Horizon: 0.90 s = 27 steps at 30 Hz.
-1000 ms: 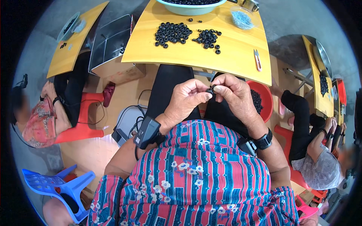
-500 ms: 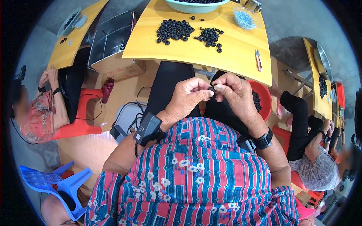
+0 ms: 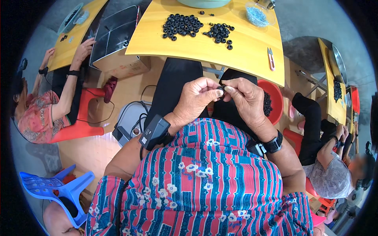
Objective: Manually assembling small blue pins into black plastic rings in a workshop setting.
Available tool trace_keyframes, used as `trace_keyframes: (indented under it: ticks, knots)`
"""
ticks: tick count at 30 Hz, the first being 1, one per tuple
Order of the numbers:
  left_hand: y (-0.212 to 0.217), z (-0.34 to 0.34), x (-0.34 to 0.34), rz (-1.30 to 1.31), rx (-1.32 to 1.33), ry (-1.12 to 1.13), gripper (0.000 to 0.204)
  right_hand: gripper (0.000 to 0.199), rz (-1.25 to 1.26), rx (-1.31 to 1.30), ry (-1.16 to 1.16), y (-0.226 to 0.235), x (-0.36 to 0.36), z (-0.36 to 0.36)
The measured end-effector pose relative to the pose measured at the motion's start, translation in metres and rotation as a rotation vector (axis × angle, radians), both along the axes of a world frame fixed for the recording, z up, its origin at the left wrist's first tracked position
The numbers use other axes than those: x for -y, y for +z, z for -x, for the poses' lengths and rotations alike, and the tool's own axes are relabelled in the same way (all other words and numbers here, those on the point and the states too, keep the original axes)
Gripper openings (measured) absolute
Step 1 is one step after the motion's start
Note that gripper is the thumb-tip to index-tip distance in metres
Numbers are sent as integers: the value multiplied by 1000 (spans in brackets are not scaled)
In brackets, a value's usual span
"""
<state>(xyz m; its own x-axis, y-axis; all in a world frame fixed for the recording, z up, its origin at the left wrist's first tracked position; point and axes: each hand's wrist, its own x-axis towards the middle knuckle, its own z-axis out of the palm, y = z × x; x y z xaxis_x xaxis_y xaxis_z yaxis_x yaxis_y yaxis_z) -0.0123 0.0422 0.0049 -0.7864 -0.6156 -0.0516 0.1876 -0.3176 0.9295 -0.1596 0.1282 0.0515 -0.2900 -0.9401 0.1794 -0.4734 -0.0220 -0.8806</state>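
Observation:
Above my lap, my left hand [image 3: 199, 96] and my right hand [image 3: 245, 96] meet with thumbs and forefingers pinched. Between the fingertips is a small round black part [image 3: 221, 89], mostly covered by them. On the yellow table [image 3: 244, 57] ahead lie a larger pile of black ring-shaped parts [image 3: 181, 26] and, right of it, a smaller pile of black parts [image 3: 219, 33]. Thread snips [image 3: 271, 59] with a pinkish handle rest near the table's right edge. Beside my right hand, below the table, a red basin [image 3: 278, 100] holds many black parts.
At the table's far side stand a pale green basin [image 3: 204, 4] and a clear dish [image 3: 258, 16] of small bluish pieces. A box with a dark lining [image 3: 114, 43] is left of the table. Co-workers sit at both sides. A blue plastic chair [image 3: 59, 192] stands lower left.
My hands stay pinched together on the small black part, with slight finger movement. The view has shifted a little. The left co-worker's hands have parted, one reaching toward the box.

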Motion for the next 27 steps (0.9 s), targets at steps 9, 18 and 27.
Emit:
trace_keyframes:
  ticks: [9,18,27]
  knots:
    - [-4,0,0,-10,-28,12,12,12,-98,407,10,1,1,8]
    - [-3,-1,-1,34,-26,12,13,10,-239,634,-16,-2,4,13]
    - [-4,-5,1,109,11,11,16,14,-354,878,41,-5,6,17]
